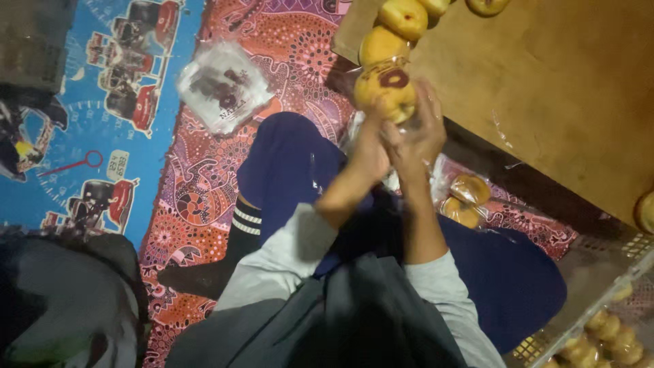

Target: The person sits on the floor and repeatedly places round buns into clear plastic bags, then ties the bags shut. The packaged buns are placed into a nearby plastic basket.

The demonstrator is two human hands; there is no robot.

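Two hands: left hand [368,153] and right hand [419,136] pinching one bun [385,92] in clear wrap | bun held at near-left tabletop [545,88] edge | advice: grip wrap only, not squeeze bun, keep it level.

The bun [385,92] has a smooth, golden, slightly glossy crust, and it sits in a thin clear plastic bag [409,123] that shines a little between the left hand [370,153] and the right hand [421,136]. The surface [545,88] looks like matt brown wood or board, and the mat [204,204] on the floor is soft printed cloth with a matt finish. The stack of bags [223,85] is glossy clear plastic, the tray [599,300] looks like hard plastic mesh, and the sleeves [286,252] are matt grey knit cloth.
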